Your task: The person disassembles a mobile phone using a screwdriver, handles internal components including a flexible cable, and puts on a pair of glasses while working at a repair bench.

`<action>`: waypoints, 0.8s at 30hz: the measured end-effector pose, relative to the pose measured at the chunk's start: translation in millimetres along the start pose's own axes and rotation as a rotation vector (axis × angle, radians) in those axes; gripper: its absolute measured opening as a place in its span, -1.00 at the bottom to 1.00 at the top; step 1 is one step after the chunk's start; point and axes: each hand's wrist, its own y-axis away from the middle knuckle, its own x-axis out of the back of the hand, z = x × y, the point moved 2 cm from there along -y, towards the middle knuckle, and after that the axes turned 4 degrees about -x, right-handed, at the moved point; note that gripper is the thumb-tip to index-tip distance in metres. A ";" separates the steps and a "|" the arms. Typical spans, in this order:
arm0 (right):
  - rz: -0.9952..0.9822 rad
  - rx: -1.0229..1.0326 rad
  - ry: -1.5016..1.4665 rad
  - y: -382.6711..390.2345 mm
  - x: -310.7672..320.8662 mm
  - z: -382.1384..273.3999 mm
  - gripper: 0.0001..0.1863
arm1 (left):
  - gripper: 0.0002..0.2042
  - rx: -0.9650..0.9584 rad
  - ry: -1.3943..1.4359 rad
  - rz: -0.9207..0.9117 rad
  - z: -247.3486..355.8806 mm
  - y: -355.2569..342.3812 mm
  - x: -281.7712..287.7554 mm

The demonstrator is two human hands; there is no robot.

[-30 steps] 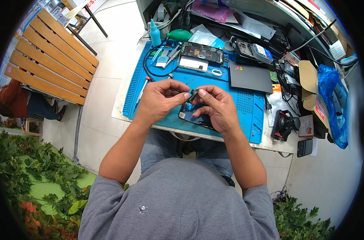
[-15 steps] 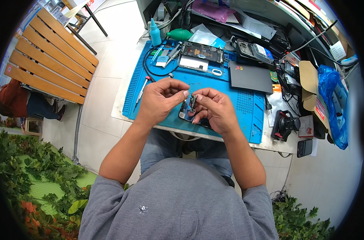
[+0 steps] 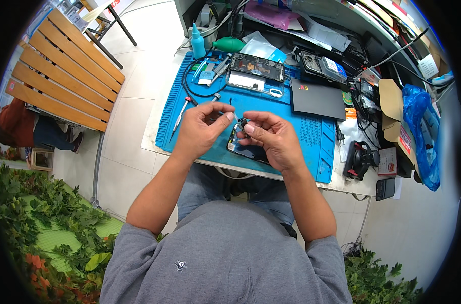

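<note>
A small dark part (image 3: 242, 125) is pinched at the fingertips of the right hand (image 3: 271, 139), held just above an opened phone (image 3: 245, 148) that lies on the blue work mat (image 3: 291, 109) directly beneath both hands. The right hand is curled nearly closed around the part; the left hand (image 3: 202, 129) is also mostly closed, thumb and forefinger pressed together as if on something thin, though what it grips is too small to tell. The part is tiny and held only by fingertips, so a slip could drop it into the phone's open body or off the near edge of the mat, which lies just below the wrists; a sideways tug could also strain whatever still joins it to the phone. Beyond the hands, farther up the mat, lie a second opened device (image 3: 255, 67) and a white rectangular piece (image 3: 245, 81). Left of the left hand sits one screwdriver (image 3: 180, 115); above it stands one teal bottle (image 3: 197, 41). To the right of the right hand rests one dark flat slab (image 3: 317, 99). So: two hands, two opened devices, one mat.
</note>
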 end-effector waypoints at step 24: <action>0.145 0.537 0.882 11.7 -7.3 -36.3 -0.64 | -0.83 -0.093 -0.345 -0.447 52.7 -36.9 8.2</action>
